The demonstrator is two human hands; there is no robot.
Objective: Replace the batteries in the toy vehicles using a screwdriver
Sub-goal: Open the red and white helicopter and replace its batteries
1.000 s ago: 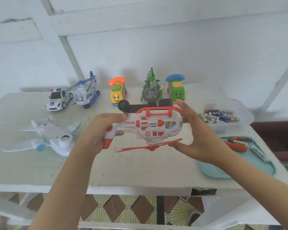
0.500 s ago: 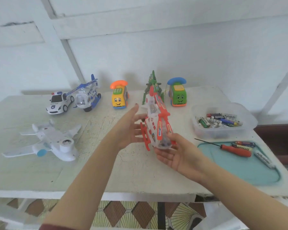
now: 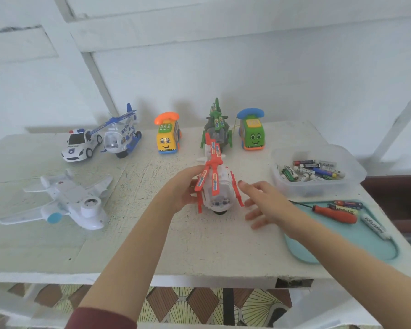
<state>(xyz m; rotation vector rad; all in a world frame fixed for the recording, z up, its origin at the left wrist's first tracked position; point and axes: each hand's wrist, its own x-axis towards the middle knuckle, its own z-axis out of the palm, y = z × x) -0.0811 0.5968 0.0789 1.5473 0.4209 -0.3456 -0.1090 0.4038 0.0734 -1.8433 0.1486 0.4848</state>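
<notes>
Both hands had brought the red-and-white toy helicopter (image 3: 215, 188) down out of the air since the moment before, and it stood upright on the table (image 3: 152, 245), nose toward the person. The left hand (image 3: 184, 186) held its flank, thumb and fingers curled against the body under the rotor. The right hand (image 3: 263, 205) had let go and hung just beside the toy, fingers spread, holding nothing.

It looked to me like a setting-down between steps. The underside was hidden, so I could not tell whether its battery hatch had been touched. The free hand seemed bound for the red-handled screwdriver (image 3: 332, 213). That would call for a reach to the right, then turning a toy belly-up to get at the screw.

That screwdriver lay across the teal tray (image 3: 342, 245), with a few loose batteries (image 3: 348, 205) close by its handle. Behind the tray a clear plastic tub (image 3: 280, 186) held a heap of mixed cells (image 3: 311, 170). Well to the left lay a white toy aeroplane (image 3: 69, 200).
</notes>
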